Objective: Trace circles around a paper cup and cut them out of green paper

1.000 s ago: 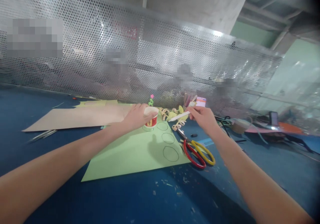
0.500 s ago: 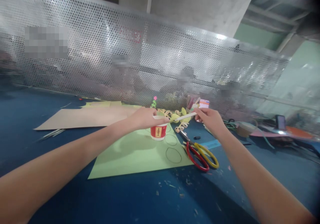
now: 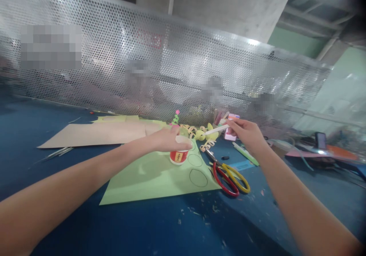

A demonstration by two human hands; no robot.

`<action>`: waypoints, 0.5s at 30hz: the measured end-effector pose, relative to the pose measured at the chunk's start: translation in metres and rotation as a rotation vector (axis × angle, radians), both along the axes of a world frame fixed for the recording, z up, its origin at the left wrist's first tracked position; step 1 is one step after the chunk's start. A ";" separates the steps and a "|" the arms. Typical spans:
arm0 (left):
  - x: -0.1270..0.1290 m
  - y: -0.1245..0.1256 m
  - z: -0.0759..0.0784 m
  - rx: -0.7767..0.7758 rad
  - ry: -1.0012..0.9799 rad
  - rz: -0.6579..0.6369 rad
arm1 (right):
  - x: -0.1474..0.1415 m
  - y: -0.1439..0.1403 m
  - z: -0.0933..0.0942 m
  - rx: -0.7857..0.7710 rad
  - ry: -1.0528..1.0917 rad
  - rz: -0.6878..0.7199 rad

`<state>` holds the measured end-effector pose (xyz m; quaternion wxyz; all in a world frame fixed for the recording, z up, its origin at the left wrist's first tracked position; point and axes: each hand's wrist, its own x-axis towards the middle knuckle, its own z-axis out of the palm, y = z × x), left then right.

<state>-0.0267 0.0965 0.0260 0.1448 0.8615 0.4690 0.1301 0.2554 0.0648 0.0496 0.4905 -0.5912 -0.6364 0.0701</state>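
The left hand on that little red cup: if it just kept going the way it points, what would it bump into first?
Probably the yellow paper curls just past the red cup that the left hand grips; depth is hard to judge.

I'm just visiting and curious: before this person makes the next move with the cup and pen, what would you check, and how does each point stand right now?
1. Left hand grips the red cup from above: ok.
2. Cup stands on the green paper: ok, upright as far as can be seen.
3. Right hand holds the white pen: ok, pinched at one end, raised off the paper.
4. Free paper beside the drawn circles: ok, plenty left of them.
5. Scissors out of the way: ok, lying shut beside the paper's right edge, off the sheet.
6. Whether the pen tip is uncapped: cannot tell, too blurred.
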 end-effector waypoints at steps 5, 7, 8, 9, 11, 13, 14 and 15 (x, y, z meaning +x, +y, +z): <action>-0.001 -0.002 0.001 -0.001 -0.019 -0.001 | -0.009 -0.011 0.014 -0.014 0.156 0.085; -0.001 -0.002 0.000 0.004 -0.013 -0.003 | -0.014 -0.016 0.019 -0.024 0.221 0.136; -0.001 -0.003 0.000 0.010 -0.003 -0.017 | -0.017 -0.019 0.022 -0.032 0.241 0.161; 0.000 -0.003 0.000 0.018 0.011 -0.039 | -0.019 -0.022 0.024 -0.042 0.250 0.182; 0.000 -0.005 0.001 0.039 0.033 -0.103 | -0.023 -0.027 0.028 -0.063 0.257 0.222; 0.001 -0.006 0.003 0.050 0.044 -0.147 | -0.025 -0.033 0.032 -0.089 0.251 0.266; 0.000 -0.007 0.004 0.050 0.044 -0.153 | -0.027 -0.035 0.034 -0.097 0.245 0.288; 0.000 -0.007 0.005 0.044 0.044 -0.150 | -0.028 -0.038 0.035 -0.101 0.239 0.306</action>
